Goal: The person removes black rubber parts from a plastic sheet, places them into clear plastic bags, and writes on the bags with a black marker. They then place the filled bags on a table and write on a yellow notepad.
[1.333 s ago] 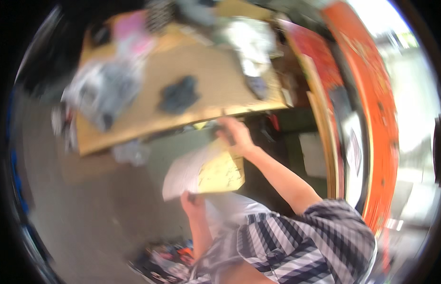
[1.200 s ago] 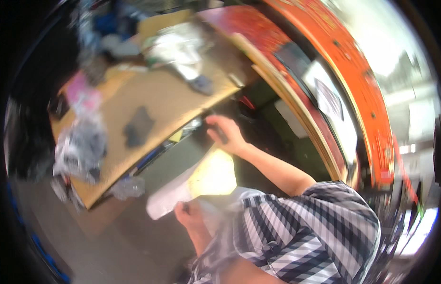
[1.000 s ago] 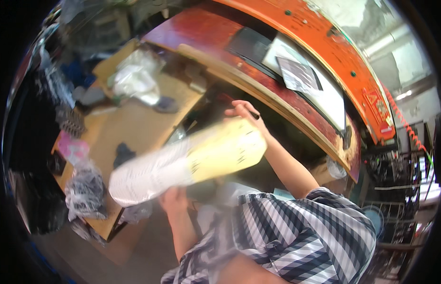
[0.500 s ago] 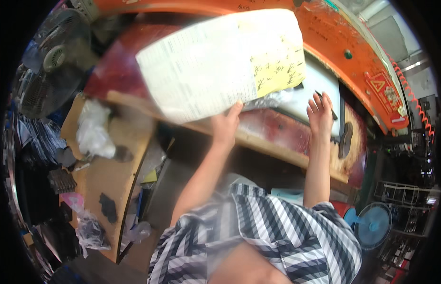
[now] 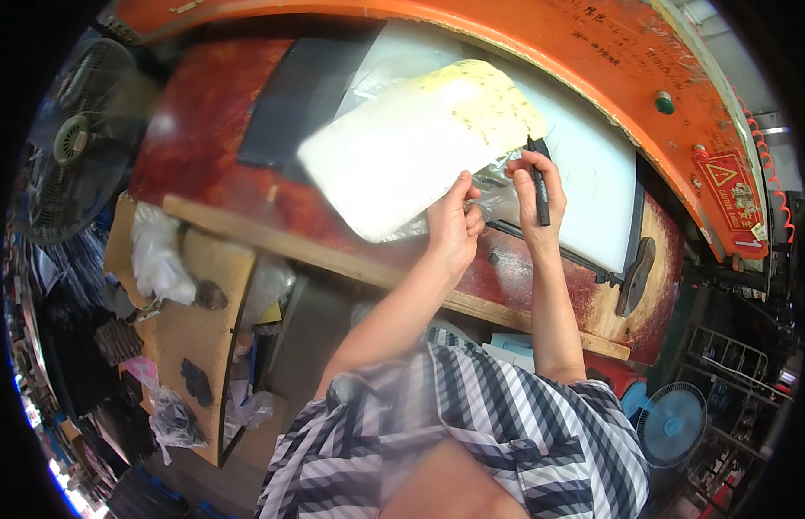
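A large white sheet of paper [image 5: 394, 156] with a yellow handwritten part [image 5: 498, 104] is held up over the bench. My left hand [image 5: 454, 221] pinches its near edge between thumb and fingers. Close to the sheet's right corner, my right hand [image 5: 538, 195] is closed around a black marker pen [image 5: 541, 195]. Its upper end lies by the yellow part; whether it touches the paper I cannot tell. Clear plastic film [image 5: 498, 197] shows under the sheet. Below that lie a white board [image 5: 597, 203] with a dark edge and a dark flat panel [image 5: 286, 112].
An orange machine beam [image 5: 627, 78] with a green button curves along the far side. A dark curved tool [image 5: 638, 277] rests on the right end of the red-brown bench [image 5: 212, 112]. Fans stand left [image 5: 74, 143] and right [image 5: 672, 424]. A side table [image 5: 191, 337] holds plastic bags.
The sheet has tilted and come lower, baring the dark panel and more of the white board. My right hand has moved left to the sheet with the marker pen, its fingers now closed round it.
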